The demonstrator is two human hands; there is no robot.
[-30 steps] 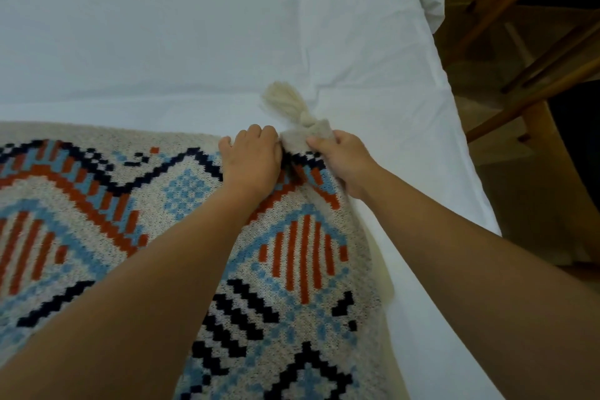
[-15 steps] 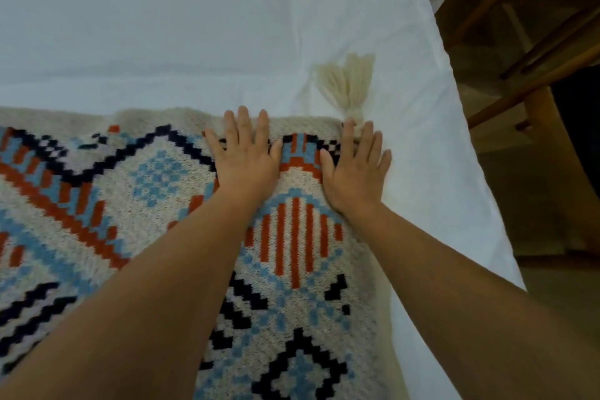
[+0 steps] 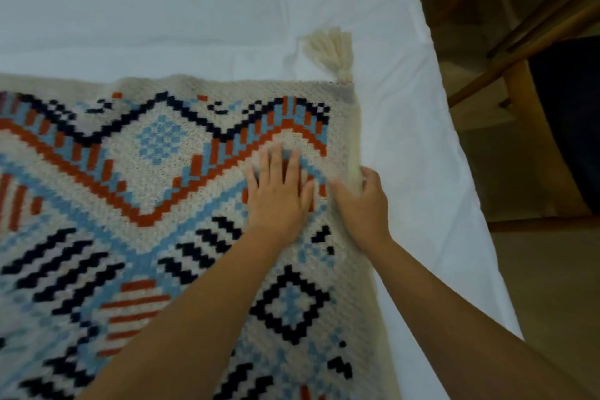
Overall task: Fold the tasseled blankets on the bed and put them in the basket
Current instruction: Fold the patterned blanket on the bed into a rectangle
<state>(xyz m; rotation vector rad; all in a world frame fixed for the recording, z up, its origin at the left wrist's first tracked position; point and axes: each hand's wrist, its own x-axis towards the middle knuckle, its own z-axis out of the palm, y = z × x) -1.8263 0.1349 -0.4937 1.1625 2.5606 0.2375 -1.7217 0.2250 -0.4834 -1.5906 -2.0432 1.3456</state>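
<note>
On the bed (image 3: 162, 10), spread flat over its near left part: the blanket (image 3: 146, 178). At the blanket's far right corner, lying away onto the bed: a tassel (image 3: 334, 52). Flat on the blanket near its right edge: the left hand (image 3: 279, 195). Just right of it, curled round that edge: the right hand (image 3: 363, 208). Beyond the bed's right side: a chair frame (image 3: 519, 26)

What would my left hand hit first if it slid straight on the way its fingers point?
Your left hand would meet only more blanket, then bare sheet past its far edge; the tassel seems right of that line.
</note>
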